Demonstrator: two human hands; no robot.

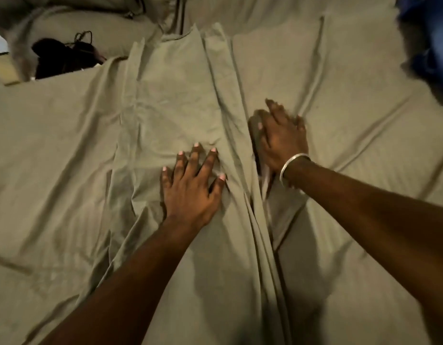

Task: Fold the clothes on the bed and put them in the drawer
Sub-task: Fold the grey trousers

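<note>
You are looking down on a bed [53,150] spread with a wrinkled olive-green sheet under dim, warm light, with a matching pillow [96,23] at its upper left, a dark heap [63,58] beside it, and a blurred blue bundle [432,38] at the upper right.

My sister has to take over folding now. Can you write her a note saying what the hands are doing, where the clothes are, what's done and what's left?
Left hand: open, fingers spread, pressing flat on the olive garment.
Right hand: blurred, lying along the garment's right edge with fingers fairly straight, thumb tucked at the fold; looks open.
Things: the olive garment lies lengthwise on the bed sheet of the same colour, long folds along its right side. A blue garment sits at the far right, a dark item at the far left.
Done: the garment looks laid out and partly folded lengthwise.
Left: finish the fold, fold the other clothes, put everything away. No drawer is in view.
</note>
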